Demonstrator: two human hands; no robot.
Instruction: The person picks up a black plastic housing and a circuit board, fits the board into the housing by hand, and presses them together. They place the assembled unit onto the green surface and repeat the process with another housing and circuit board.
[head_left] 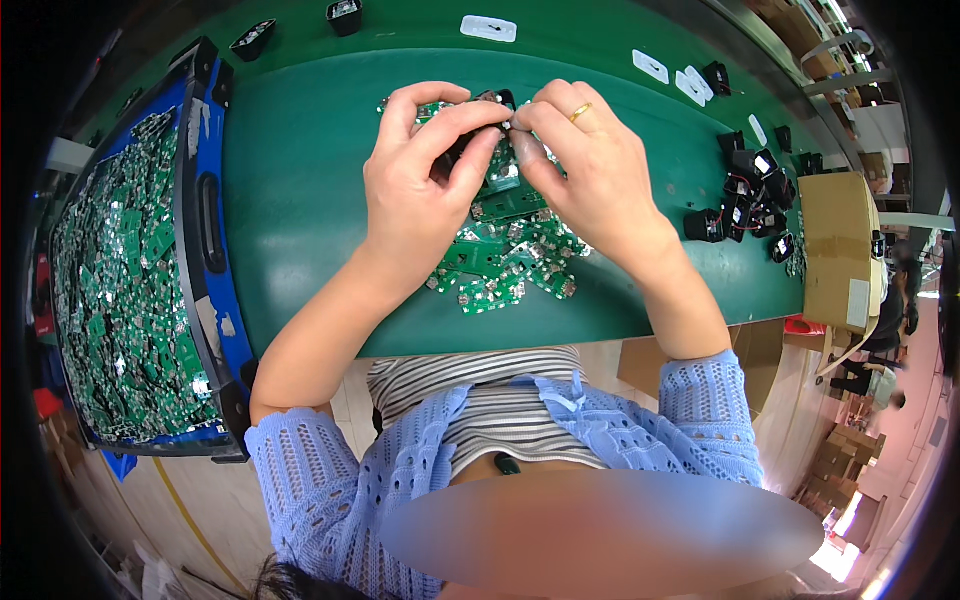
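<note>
Over the middle of the green table, both hands come together on a small black plastic housing (pixel 507 97), largely hidden by fingers. My left hand (pixel 412 185) is closed around its left side, thumb and fingers pressing on it. From the other side my right hand (pixel 595 175), with a ring on one finger, pinches at the housing's edge. What lies between those right fingertips is too small to make out. Beneath and in front of the hands spreads a loose pile of green circuit boards (pixel 510 262) with metal parts on them.
A blue crate (pixel 238 335) full of green circuit boards stands at the left. Several black housings (pixel 745 190), some with wires, are heaped at the right beside a cardboard box (pixel 840 250). White rounded pieces (pixel 489 29) and more housings (pixel 344 17) lie along the back.
</note>
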